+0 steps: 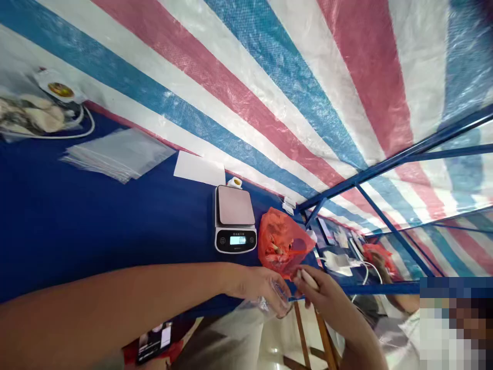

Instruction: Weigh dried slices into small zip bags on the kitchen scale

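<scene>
My left hand (262,289) reaches in from the left along the table's near edge, fingers closed on a small clear plastic bag (265,305) that hangs just off the edge. My right hand (321,294) meets it from the right and pinches a small pale piece (308,278) at the bag's mouth. Just beyond both hands lies an orange-red plastic bag (281,240) with pale pieces inside. A digital kitchen scale (234,218) stands to its left with its display lit and its platform bare.
The blue table (77,221) carries a stack of clear bags (119,154), a white sheet (199,168) and a clear bag of pale pieces (31,115) at far left. A striped tarp (269,67) backs it. A phone (154,341) lies below my arm. Another person (400,308) works at right.
</scene>
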A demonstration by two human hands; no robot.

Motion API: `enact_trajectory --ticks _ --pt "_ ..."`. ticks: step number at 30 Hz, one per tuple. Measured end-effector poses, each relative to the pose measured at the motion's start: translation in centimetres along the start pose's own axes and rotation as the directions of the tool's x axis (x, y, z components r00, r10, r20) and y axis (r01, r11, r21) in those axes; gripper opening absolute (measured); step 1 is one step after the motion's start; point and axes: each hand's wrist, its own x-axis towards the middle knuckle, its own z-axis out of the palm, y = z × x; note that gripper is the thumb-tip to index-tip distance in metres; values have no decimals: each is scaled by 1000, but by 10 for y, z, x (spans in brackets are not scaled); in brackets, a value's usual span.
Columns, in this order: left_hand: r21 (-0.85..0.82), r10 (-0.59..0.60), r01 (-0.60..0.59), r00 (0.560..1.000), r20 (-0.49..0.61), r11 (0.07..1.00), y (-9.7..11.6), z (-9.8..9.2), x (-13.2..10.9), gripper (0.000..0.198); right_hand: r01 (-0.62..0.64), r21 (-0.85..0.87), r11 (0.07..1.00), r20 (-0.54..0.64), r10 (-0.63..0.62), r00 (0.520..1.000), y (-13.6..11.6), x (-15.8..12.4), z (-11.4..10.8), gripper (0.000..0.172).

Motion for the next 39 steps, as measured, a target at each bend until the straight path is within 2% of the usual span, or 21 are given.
enact_trajectory --ticks 5,8,16,19,20,22,24,25,28,29,31,33,39 --pt "33 153 -161 973 171 986 -2 6 -5 66 125 -46 991 88 -121 989 -39 -14 6 26" --pt "55 204 -220 955 215 974 2 12 -13 62 147 -136 980 153 -126 980 -50 -16 3 31" --pt "45 172 -185 961 215 982 4 12 -17 61 186 -138 973 113 -171 979 -47 -18 3 25" --pt "57 189 -205 959 212 977 3 10 -15 61 193 -54 980 135 -184 974 -42 -21 2 28" --pt "53 178 -192 964 198 980 3 9 -15 63 187 -23 982 88 -184 979 -37 -22 0 27" --pt "30 140 -147 977 161 989 2 8 -14 72 158 40 987 -108 -153 982 -21 -21 -6 25" --pt "7 105 -106 987 125 994 1 7 -14 79 101 131 986 -299 -58 953 2 -14 -12 27" --pt "6 98 -99 989 113 995 1 6 -14 79 61 194 979 -327 6 945 15 -7 -13 28" --pt "15 109 -111 989 95 994 1 4 -15 74 -78 368 927 -245 178 953 48 26 -5 22" --pt "25 114 -117 989 93 993 1 3 -16 73 -88 464 882 -288 244 926 57 39 -1 19" --pt "51 115 -119 989 89 992 1 2 -16 72 -22 611 791 -395 328 858 67 62 7 17" --pt "63 102 -107 992 79 992 1 1 -16 72 67 667 742 -461 341 819 71 80 9 21" --pt "30 61 -63 995 78 998 5 5 -19 67 273 688 673 -529 206 824 46 104 -12 32"
